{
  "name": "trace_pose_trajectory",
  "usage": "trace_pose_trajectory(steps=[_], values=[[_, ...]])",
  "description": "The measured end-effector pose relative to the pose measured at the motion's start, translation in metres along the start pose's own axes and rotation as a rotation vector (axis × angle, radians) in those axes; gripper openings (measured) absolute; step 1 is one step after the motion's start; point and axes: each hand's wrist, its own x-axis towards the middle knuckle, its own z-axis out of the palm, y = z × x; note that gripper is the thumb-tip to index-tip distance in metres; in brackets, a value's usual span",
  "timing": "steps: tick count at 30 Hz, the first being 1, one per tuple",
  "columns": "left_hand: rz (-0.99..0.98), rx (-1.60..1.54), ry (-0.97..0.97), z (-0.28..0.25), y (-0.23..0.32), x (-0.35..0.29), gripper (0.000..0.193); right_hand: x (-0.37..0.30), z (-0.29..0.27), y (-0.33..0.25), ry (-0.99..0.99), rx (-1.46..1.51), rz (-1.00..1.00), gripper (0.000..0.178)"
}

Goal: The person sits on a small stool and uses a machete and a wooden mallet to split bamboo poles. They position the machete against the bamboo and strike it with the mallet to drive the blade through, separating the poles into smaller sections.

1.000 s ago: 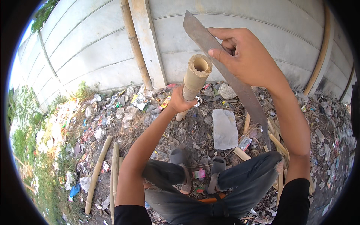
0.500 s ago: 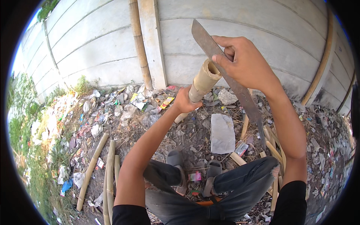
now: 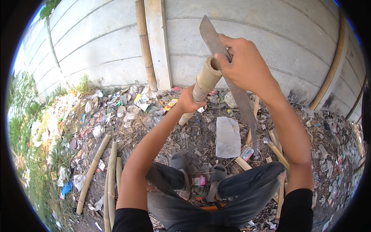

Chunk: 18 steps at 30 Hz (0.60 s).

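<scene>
My left hand [image 3: 191, 100] is wrapped round a bamboo pole [image 3: 207, 80] below its upper end. The pole leans, its hollow cut end facing up and toward me, its lower part reaching down past my hand. With fingers and thumb my right hand [image 3: 240, 58] pinches the blade of a machete [image 3: 240, 99] near its broad upper end. The machete slants down to the right, and its thin tang end points at the ground. Its blade lies against or very close to the right rim of the bamboo; I cannot tell whether they touch.
A pale stone block [image 3: 227, 137] lies on the littered ground ahead of my feet. Whole bamboo poles [image 3: 92, 174] lie at the left, split bamboo pieces [image 3: 279, 149] at the right. A concrete panel wall [image 3: 247, 42] stands behind, with an upright bamboo post [image 3: 145, 46] against it.
My right hand and the machete have shifted slightly left, and the blade stands a little steeper. The bamboo's top end has moved slightly left and down with my left hand.
</scene>
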Motion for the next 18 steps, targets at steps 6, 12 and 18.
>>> trace_pose_trajectory(steps=[6, 12, 18], values=[[0.088, 0.293, 0.426, -0.015, 0.026, -0.014, 0.093, 0.023, 0.008, -0.010, -0.021, 0.007, 0.006, 0.020], [-0.212, -0.616, 0.270, -0.065, 0.203, -0.048, 0.085, 0.053, 0.026, 0.000, 0.036, -0.005, 0.018, 0.039], [-0.480, -0.821, 0.057, -0.073, 0.257, -0.054, 0.086, 0.088, 0.048, -0.026, 0.043, -0.002, -0.004, 0.041]])
